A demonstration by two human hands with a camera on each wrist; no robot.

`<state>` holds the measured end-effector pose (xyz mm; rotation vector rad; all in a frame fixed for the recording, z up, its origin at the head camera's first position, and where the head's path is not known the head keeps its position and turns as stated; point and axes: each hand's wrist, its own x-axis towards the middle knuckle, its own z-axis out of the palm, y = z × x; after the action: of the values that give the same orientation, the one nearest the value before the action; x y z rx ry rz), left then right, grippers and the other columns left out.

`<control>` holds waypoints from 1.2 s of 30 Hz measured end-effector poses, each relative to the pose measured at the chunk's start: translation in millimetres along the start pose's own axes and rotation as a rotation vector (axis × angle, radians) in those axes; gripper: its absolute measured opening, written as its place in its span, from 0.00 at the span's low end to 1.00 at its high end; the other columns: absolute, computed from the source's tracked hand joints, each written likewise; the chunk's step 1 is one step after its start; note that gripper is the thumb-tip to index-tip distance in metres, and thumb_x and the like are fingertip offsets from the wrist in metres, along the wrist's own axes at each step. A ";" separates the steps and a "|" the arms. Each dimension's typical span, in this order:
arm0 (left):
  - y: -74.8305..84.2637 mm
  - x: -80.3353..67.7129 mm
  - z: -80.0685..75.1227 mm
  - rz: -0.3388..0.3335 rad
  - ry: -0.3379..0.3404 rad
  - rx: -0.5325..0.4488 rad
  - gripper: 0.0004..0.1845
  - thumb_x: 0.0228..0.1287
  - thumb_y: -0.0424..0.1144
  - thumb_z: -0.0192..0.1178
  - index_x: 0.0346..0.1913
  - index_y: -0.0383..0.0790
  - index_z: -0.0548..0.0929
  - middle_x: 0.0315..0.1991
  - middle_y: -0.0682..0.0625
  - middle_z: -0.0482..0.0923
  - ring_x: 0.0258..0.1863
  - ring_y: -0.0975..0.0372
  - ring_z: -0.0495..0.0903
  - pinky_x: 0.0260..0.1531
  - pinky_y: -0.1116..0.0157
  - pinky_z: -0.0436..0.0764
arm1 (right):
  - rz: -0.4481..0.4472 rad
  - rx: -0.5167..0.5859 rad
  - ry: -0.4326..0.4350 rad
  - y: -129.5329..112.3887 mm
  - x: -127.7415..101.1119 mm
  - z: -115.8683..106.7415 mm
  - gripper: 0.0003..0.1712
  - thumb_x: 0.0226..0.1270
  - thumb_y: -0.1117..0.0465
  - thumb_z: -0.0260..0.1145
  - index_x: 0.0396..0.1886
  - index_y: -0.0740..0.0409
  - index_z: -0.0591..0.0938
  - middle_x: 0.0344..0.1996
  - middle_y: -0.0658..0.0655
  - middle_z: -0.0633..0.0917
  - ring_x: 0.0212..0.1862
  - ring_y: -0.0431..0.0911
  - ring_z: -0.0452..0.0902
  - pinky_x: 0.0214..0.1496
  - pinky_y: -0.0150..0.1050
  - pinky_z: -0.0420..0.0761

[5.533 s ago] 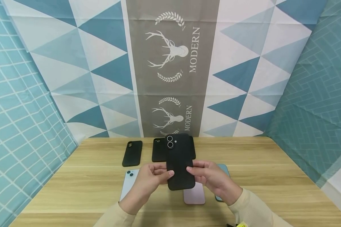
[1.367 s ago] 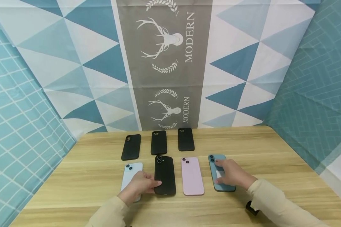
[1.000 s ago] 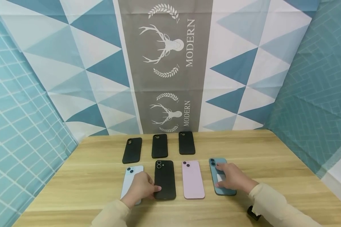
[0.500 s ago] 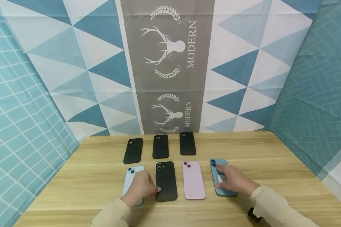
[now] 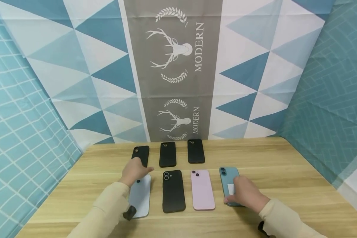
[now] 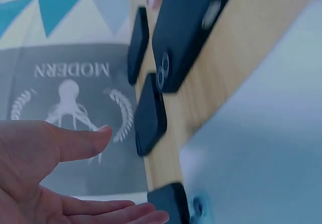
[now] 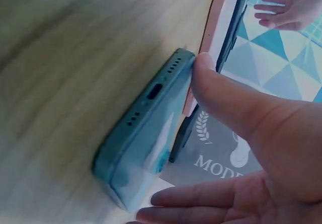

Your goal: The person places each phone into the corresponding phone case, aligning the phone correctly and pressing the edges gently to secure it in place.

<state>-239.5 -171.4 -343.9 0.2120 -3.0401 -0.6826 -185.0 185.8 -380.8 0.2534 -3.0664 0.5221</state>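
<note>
My left hand [image 5: 135,170] hovers above the far end of a light blue phone [image 5: 141,198], its thumb pointing right. Behind it, partly covered, lies a black phone case [image 5: 142,153]. The left wrist view shows this hand's fingers [image 6: 115,215] straight, with nothing between them and the thumb. Over the near half of a teal phone [image 5: 229,175], my right hand [image 5: 247,191] is spread; its thumb is at the phone's near edge, though contact is unclear. Between the hands lie a black phone [image 5: 174,191] with silver-ringed lenses and a pink phone [image 5: 202,190], both lens side up.
Two more black phone cases, a middle one [image 5: 168,154] and a right one [image 5: 196,151], lie along the back of the wooden table [image 5: 261,158]. A patterned cloth wall [image 5: 178,89] rises directly behind. A white patch [image 5: 231,189] sits on the teal phone's back.
The black phone, held up by both hands earlier, now lies on the table. My left hand has left its edge and moved away and left. My right hand has shifted slightly on the teal phone.
</note>
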 end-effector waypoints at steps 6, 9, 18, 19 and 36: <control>-8.8 30.9 -0.4 -0.011 0.003 0.043 0.19 0.58 0.47 0.66 0.28 0.31 0.81 0.24 0.42 0.78 0.23 0.55 0.75 0.19 0.64 0.71 | 0.000 -0.049 0.014 -2.4 2.3 -1.4 0.30 0.36 0.47 0.82 0.18 0.61 0.71 0.16 0.52 0.70 0.20 0.42 0.64 0.19 0.31 0.65; -15.3 45.5 3.6 -0.028 -0.005 0.106 0.25 0.59 0.47 0.64 0.48 0.27 0.81 0.43 0.32 0.82 0.35 0.47 0.82 0.29 0.58 0.82 | 0.025 -0.085 0.015 -4.9 5.0 -0.7 0.31 0.38 0.45 0.80 0.15 0.59 0.70 0.13 0.51 0.68 0.19 0.41 0.62 0.19 0.30 0.62; -31.1 63.0 19.4 -0.104 -0.061 0.145 0.30 0.59 0.51 0.62 0.49 0.22 0.80 0.46 0.30 0.81 0.35 0.49 0.80 0.35 0.55 0.83 | 0.068 -0.097 0.005 -7.4 11.3 1.5 0.30 0.40 0.43 0.80 0.15 0.58 0.70 0.13 0.51 0.69 0.18 0.41 0.63 0.18 0.30 0.63; -31.5 63.7 20.4 -0.102 -0.060 0.146 0.29 0.60 0.51 0.62 0.47 0.23 0.81 0.45 0.31 0.81 0.34 0.49 0.80 0.35 0.55 0.82 | 0.070 -0.092 0.006 -7.0 12.2 1.3 0.31 0.40 0.44 0.80 0.15 0.58 0.70 0.13 0.51 0.69 0.19 0.42 0.64 0.19 0.30 0.63; -23.5 73.7 19.8 -0.097 -0.075 0.140 0.20 0.57 0.42 0.57 0.41 0.24 0.82 0.43 0.30 0.80 0.37 0.47 0.74 0.42 0.51 0.77 | 0.079 -0.105 -0.059 5.9 25.8 -11.2 0.31 0.37 0.49 0.83 0.28 0.67 0.76 0.23 0.56 0.77 0.26 0.45 0.70 0.27 0.36 0.73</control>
<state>-310.4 -194.0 -372.6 0.3467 -3.1702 -0.4935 -211.5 190.9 -371.0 0.1481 -3.1597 0.3615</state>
